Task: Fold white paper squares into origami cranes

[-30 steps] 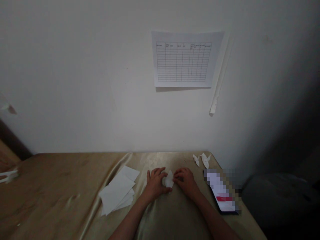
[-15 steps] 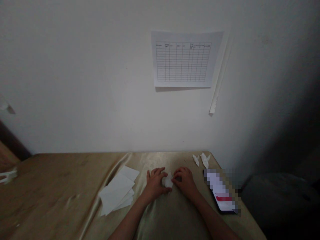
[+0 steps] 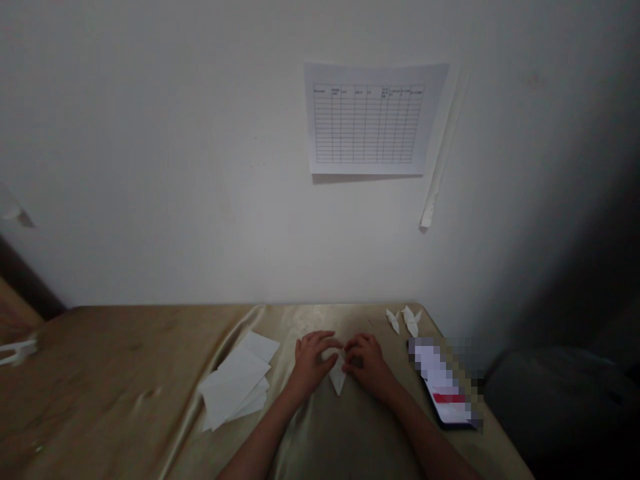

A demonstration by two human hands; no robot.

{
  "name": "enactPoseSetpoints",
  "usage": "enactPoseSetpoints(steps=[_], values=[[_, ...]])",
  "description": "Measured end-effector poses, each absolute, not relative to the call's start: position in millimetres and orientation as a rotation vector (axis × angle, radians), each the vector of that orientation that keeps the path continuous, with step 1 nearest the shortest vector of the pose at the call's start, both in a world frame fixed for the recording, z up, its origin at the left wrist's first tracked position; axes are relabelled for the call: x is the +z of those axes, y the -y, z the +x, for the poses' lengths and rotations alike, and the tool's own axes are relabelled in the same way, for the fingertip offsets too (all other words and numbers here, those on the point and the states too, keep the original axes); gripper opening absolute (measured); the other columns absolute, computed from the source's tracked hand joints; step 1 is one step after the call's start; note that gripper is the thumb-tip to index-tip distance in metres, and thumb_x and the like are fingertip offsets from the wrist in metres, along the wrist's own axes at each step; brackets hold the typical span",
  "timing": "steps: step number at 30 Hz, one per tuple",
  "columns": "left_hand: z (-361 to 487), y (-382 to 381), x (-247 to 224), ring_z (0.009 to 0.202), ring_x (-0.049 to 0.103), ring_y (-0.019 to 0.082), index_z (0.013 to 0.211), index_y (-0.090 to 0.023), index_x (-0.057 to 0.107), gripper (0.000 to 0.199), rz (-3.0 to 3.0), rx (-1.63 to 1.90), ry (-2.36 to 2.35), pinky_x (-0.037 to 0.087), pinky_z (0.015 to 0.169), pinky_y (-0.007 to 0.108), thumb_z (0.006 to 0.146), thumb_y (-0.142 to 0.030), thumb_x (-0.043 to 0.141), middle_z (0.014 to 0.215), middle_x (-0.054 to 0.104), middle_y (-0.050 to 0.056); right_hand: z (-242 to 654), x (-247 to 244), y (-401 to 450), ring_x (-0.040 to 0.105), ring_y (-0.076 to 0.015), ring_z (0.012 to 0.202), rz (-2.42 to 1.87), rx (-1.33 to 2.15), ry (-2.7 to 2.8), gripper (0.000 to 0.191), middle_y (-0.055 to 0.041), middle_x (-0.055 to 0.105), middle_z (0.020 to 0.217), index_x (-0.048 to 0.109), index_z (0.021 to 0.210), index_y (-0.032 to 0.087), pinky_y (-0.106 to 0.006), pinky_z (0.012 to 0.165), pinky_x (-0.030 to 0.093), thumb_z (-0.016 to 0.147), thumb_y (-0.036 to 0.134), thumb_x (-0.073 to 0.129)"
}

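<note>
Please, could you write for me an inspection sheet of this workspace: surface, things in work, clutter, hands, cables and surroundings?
Surface: brown cloth, shiny and wrinkled.
Things in work: folded paper, pointed end toward the person; loose pile of white sheets to its left; two small folded pieces near the far right corner.
Clutter: phone at right, image partly pixelated; white object at left edge, unclear.
Hands: left hand and right hand at the folded paper; exact grip unclear.
Cables: nothing seen.
Surroundings: pale wall with printed chart and white strip.
</note>
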State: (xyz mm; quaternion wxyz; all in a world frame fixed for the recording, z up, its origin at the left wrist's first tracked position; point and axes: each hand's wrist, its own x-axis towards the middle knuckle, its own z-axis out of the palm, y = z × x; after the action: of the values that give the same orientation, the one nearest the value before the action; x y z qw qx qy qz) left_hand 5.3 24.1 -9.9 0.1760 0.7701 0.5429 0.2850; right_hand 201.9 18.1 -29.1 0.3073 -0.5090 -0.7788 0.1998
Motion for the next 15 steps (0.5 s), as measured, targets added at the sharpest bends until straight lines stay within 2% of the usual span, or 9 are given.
enactPoseSetpoints(steps=[5,15], values=[[5.1,-28.0,-15.5,0.128,0.052,0.026,0.092,-0.036,0.077,0.013,2.185,0.848,-1.537,0.029,0.115,0.054,0.082,-0.034,0.069,0.131,0.067,-0.002,201.3,-30.4,-17.1,0.046,-0.0239,0.122,-1.340,0.535,2.068,0.003,-0.0011,0.067,0.113,0.073,0.080,0.026,-0.040,0.108,0.030,0.077,0.026,0.075],[6.9,-30.6,-19.9,0.125,0.056,0.026,0.093,-0.035,0.077,0.014,2.133,0.874,-1.561,0.033,0.113,0.052,0.084,-0.036,0.066,0.125,0.071,-0.001,201.1,-31.5,-18.9,0.047,-0.0235,0.120,-1.325,0.542,2.049,0.002,-0.0010,0.067,0.111,0.073,0.079,0.026,-0.039,0.107,0.031,0.078,0.026,0.075]])
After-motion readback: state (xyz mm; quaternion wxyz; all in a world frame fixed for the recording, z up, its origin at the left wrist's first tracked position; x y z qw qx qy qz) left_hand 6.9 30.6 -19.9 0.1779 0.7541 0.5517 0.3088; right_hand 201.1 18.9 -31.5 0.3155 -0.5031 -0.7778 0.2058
